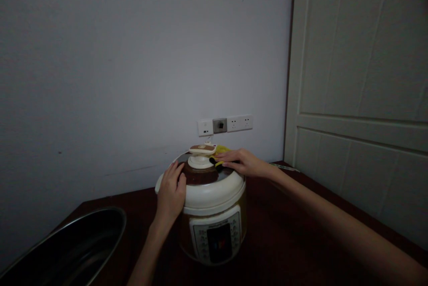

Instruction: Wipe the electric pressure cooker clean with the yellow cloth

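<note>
- From the head camera, a white electric pressure cooker [214, 201] stands on a dark reddish wooden table [277, 214], close to the wall.
- Its rounded plastic lid [214, 190] has a glossy metal top and a cream, mushroom-shaped knob [200, 154].
- The left hand [171, 192] sits partly open on the lid's near edge, fingers spread and curved; whether it truly grips, I cannot tell.
- The right hand [243, 163] lies across the far side of the lid, fingers long and nearly straight, closed around nothing.
- A crumpled yellow cloth [223, 149] sits just beyond those fingers.
- A deep, dark metal basin [67, 250] with a smooth curved rim sits at the table's left.
- A white socket strip [224, 124] runs along the wall above, beside a panelled door [354, 54].
</note>
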A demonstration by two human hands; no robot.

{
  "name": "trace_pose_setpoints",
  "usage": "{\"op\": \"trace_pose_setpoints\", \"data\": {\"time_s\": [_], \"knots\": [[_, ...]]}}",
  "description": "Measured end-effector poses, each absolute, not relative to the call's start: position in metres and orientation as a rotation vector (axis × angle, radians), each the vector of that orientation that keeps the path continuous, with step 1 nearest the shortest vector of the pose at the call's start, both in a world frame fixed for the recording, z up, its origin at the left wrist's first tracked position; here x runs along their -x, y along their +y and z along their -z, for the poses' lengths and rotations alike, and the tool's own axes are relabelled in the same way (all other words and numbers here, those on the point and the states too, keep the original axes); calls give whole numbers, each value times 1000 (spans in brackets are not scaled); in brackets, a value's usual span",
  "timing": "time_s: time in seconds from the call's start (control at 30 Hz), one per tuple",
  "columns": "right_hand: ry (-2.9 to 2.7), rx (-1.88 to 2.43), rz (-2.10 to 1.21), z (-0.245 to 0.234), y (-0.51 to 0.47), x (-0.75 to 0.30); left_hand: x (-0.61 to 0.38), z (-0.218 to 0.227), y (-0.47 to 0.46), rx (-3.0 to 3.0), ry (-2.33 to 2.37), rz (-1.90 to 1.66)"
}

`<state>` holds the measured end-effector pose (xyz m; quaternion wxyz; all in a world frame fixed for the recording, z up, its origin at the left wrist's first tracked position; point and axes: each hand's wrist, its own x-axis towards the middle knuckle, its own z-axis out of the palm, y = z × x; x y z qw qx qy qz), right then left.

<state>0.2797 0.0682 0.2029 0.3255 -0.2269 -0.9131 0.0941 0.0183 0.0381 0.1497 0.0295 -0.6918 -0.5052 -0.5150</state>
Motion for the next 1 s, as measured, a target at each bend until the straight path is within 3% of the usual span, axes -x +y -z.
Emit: {"op": "trace_pose_setpoints", "data": {"time_s": [0.33,0.73,1.0], "knots": [[-2214,1070,-63,-204,145,-285,-19,-149,38,2136,-1544,1572],[-2409,611,-196,-204,76,-280,-20,-149,38,2119,-1546,1580],[-2340,959,-110,-215,136,-284,-20,-149,37,2111,-1553,1581]]}}
